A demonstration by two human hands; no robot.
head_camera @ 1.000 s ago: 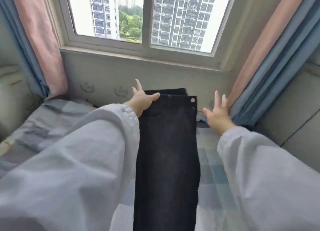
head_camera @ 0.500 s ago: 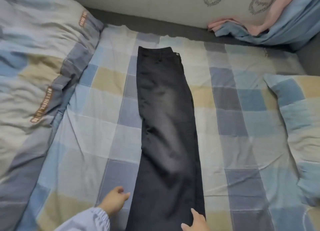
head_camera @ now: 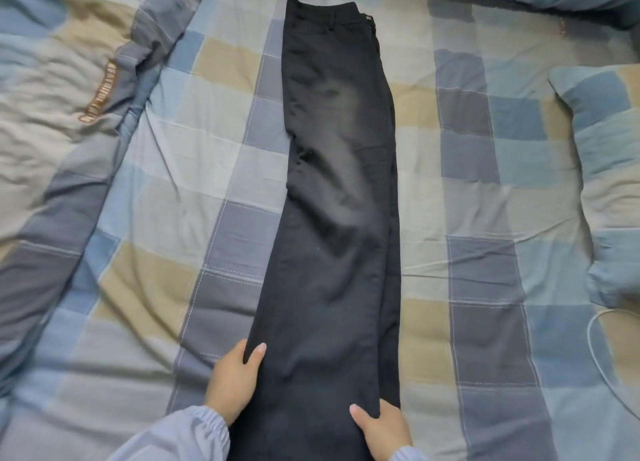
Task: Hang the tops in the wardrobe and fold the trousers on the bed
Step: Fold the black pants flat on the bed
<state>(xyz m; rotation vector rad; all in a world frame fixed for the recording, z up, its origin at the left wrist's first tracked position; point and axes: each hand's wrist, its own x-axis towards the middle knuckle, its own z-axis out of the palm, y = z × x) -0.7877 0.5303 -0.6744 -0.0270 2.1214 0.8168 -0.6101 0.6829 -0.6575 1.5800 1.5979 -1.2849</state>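
both hands pinching lower edges of black trousers (head_camera: 337, 201), left hand (head_camera: 233, 386) and right hand (head_camera: 382, 431), flat on checked bed (head_camera: 485, 190).

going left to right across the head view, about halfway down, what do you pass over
crumpled duvet → checked sheet → black trousers → checked sheet again → pillow

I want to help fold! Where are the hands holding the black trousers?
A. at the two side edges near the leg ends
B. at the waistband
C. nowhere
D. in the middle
A: the left hand and right hand each grip a side edge of the black trousers near the leg ends.
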